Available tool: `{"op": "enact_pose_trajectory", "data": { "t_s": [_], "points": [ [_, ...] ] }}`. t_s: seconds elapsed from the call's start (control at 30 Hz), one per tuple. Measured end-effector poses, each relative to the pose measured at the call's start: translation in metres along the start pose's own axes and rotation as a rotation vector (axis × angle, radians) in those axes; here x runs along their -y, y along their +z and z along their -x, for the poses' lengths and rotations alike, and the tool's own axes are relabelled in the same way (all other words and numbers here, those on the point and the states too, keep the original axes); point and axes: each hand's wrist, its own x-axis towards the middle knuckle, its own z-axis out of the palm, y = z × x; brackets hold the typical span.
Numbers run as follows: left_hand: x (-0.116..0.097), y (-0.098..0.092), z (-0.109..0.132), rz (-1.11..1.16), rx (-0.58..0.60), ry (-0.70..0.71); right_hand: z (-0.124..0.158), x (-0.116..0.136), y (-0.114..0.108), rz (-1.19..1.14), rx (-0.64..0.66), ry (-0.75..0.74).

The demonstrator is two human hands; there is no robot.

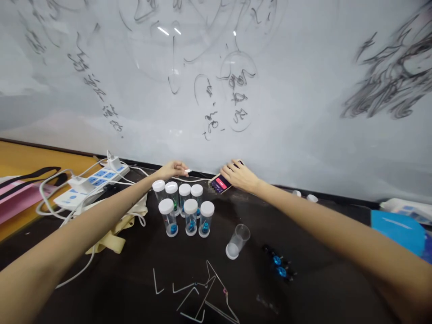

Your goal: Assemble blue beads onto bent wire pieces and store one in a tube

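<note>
The left hand (173,170) is narrowed to a pinch, fingertips closed on a small white connector (188,171) at the far side of the tabletop (135,279), near the foot of the whiteboard (151,121). The right hand (238,173) grips the phone (221,183) by its far right part, fingers bent across the lit screen; the thumb's hold underneath is hidden. The phone lies slanted to the right of the connector, the two near but apart. A white cord (192,181) runs between them along the far edge; whether it meets the phone cannot be told.

For good handling here, the pinch seems best kept on the connector's firm body, not on the cord, so that its tip can be turned freely. The right hand would do well to steady the phone by its edges, since fingers across the screen may press something there. Slack in the cord matters too: a taut line could sweep into the lidded tubes (191,218) standing just on the near side of the left hand. The forearms are best held high over the power strip (94,180) at left and the open tube (238,243) at near right.
</note>
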Motion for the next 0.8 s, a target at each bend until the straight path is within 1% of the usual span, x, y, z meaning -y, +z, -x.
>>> {"op": "enact_pose_trajectory", "data": {
  "t_s": [0.1,0.17,0.23,0.33,0.5,0.63,0.8],
  "points": [
    [0.001,0.008,-0.004,0.033,0.049,0.033,-0.001,0.027,0.009,-0.019,-0.033,0.187],
    [0.001,0.012,-0.006,0.049,0.075,0.059,-0.003,0.040,0.018,-0.039,-0.058,0.288],
    [0.001,0.014,-0.007,0.054,0.094,0.080,-0.006,0.046,0.028,-0.064,-0.086,0.371],
    [0.001,0.016,-0.009,0.048,0.108,0.099,-0.009,0.045,0.038,-0.106,-0.123,0.451],
    [-0.004,0.026,-0.013,0.042,0.108,0.120,-0.014,0.042,0.046,-0.164,-0.151,0.463],
    [-0.010,0.035,-0.017,0.039,0.142,0.107,-0.016,0.045,0.048,-0.188,-0.147,0.456],
    [-0.012,0.036,-0.019,0.043,0.170,0.085,-0.018,0.046,0.047,-0.206,-0.147,0.474]
  ]
}}
